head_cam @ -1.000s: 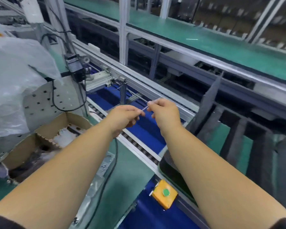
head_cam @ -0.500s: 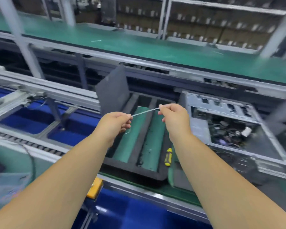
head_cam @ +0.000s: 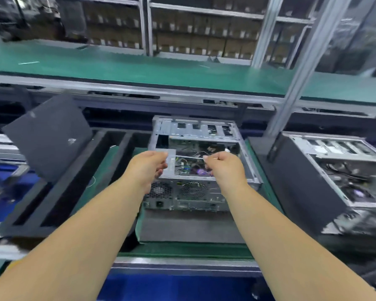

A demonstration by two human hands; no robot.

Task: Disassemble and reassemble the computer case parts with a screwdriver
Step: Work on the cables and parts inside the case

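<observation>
Tabletop (head_cam: 182, 249) with a green mat runs across in front of us; above it a green upper shelf (head_cam: 139, 70), behind that racks of brown boxes (head_cam: 182, 40), blurred. On the tabletop we note an open computer case (head_cam: 193, 170) lying at centre on a grey foam pad (head_cam: 189, 227), rear fans toward us, boards and wiring visible inside. A second open case (head_cam: 343, 170) sits to the right, well apart, blurred. To the left lies a black foam tray (head_cam: 59, 192) with long slots, and a dark side panel (head_cam: 50, 135) stands tilted at its far end.

Both our arms reach out over the centre case. Left hand (head_cam: 147, 168) and right hand (head_cam: 224, 168) hold between them a thin pale strip (head_cam: 188, 156), stretched just above the case opening. Left fingers (head_cam: 161, 158) are curled and pinch one end; right fingers (head_cam: 208, 161) are curled and pinch the other. We cannot tell what the strip is. Screwdriver not seen by us here.
</observation>
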